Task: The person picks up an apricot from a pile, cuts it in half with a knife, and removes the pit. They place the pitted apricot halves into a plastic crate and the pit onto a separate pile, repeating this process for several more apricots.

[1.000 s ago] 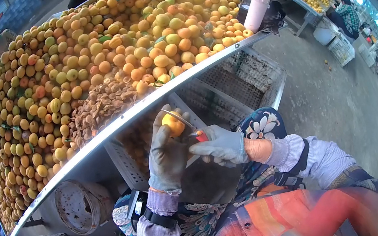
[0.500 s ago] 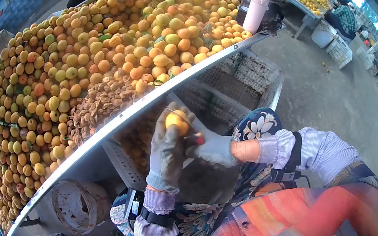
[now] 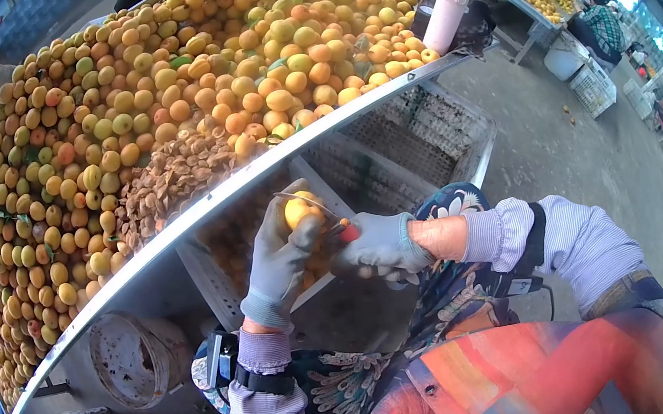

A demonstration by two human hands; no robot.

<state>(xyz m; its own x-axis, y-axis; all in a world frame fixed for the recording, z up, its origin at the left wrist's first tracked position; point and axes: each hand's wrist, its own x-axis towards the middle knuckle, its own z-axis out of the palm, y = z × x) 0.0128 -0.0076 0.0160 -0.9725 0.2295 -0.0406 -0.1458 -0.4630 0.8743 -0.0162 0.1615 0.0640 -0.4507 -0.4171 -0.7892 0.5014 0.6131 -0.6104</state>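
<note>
A table bears a heap of fruit, its near edge running diagonally across the view. Below that edge stands a crate with more fruit inside; a bucket is left of it. A brown pile lies at the table's edge. The gloved left hand pinches a single fruit above the crate; the gloved right hand curls round a red-handled knife, thin blade across the fruit, how deep I cannot tell
</note>
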